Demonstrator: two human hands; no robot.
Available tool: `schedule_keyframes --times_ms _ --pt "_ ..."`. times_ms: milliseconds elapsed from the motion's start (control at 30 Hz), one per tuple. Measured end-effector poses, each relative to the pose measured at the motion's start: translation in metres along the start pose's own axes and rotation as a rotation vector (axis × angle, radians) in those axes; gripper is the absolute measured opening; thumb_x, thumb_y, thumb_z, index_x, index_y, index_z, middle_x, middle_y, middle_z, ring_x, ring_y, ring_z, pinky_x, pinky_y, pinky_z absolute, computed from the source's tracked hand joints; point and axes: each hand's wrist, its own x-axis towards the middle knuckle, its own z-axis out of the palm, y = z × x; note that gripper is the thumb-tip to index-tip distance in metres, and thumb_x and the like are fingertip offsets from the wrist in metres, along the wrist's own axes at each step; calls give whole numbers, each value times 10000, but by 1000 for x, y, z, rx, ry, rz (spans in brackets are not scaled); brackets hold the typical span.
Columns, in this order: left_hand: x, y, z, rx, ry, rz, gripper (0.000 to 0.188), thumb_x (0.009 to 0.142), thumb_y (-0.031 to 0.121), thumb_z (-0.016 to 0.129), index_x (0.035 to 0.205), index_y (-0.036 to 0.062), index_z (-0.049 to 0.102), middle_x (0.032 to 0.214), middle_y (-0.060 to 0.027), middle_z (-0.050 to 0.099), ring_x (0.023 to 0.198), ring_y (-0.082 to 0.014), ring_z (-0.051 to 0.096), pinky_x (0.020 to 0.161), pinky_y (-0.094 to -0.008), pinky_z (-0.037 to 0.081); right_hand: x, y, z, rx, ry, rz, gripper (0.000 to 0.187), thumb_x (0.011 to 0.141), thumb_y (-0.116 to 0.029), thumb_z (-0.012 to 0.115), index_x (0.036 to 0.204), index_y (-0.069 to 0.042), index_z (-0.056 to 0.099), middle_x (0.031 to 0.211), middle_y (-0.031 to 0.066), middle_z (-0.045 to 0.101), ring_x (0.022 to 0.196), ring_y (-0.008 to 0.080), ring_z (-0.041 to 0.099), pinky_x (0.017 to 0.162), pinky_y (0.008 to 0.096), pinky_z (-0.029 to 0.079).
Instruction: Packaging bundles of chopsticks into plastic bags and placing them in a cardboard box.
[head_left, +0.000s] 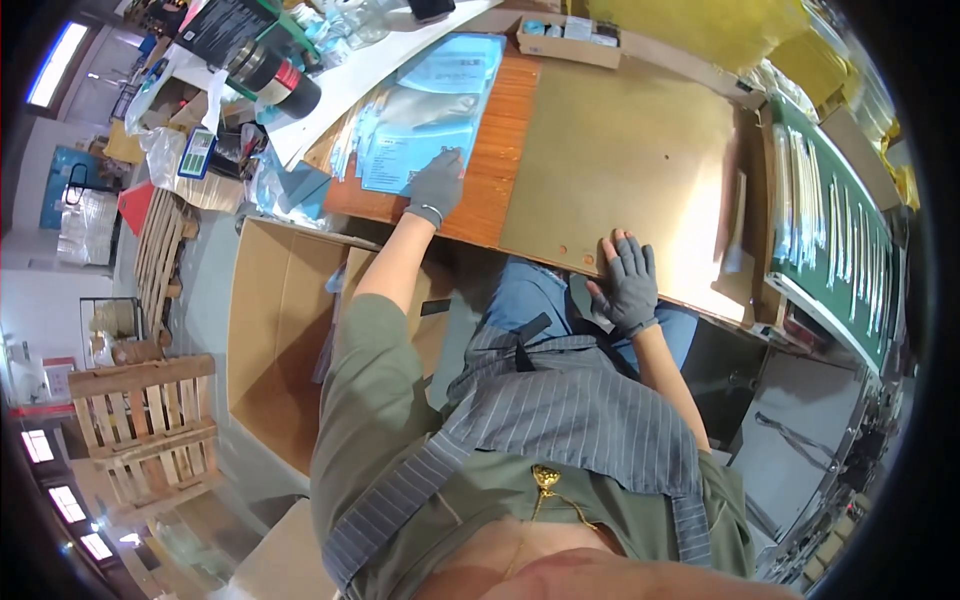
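Your left hand, gloved, presses flat with fingers spread on the stack of clear blue packets at the surface's near left edge. Your right hand, gloved and open, rests on the brown board, well apart from the packets.

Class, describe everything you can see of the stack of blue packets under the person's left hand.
The stack of blue packets is a fanned pile of flat, pale blue, glossy pouches, plastic by the look, with printed sheets showing through. It lies on the wooden tabletop, left of a brown board. The grey-gloved left hand rests on its near corner.
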Motion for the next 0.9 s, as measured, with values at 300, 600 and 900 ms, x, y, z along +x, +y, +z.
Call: schedule_keyframes --times_ms 300,600,900 --pt "22 102 -4 -67 280 -57 390 756 286 651 1015 7 564 1033 -177 581 891 -352 574 774 -461 473 -5 8 2 14 -37 17 767 807 -518 571 1393 -62 378 1454 198 342 1354 372 297 1103 541 172" --pt "24 195 61 -114 146 -14 719 864 517 509 1289 -61 452 1355 -235 427 1301 -354 346 1085 -481 251 64 78 -18 52 316 324 807 819 -500 626 1398 -15 340 1377 349 327 1279 488 327 1057 494 299" --pt "37 204 75 -156 141 78 634 863 507 529 1224 -14 516 1301 -251 477 1248 -386 420 1054 -481 300 44 274 -35 243 -160 1000 869 819 -650 452 1335 47 427 1292 301 496 1181 427 501 1007 448 384"
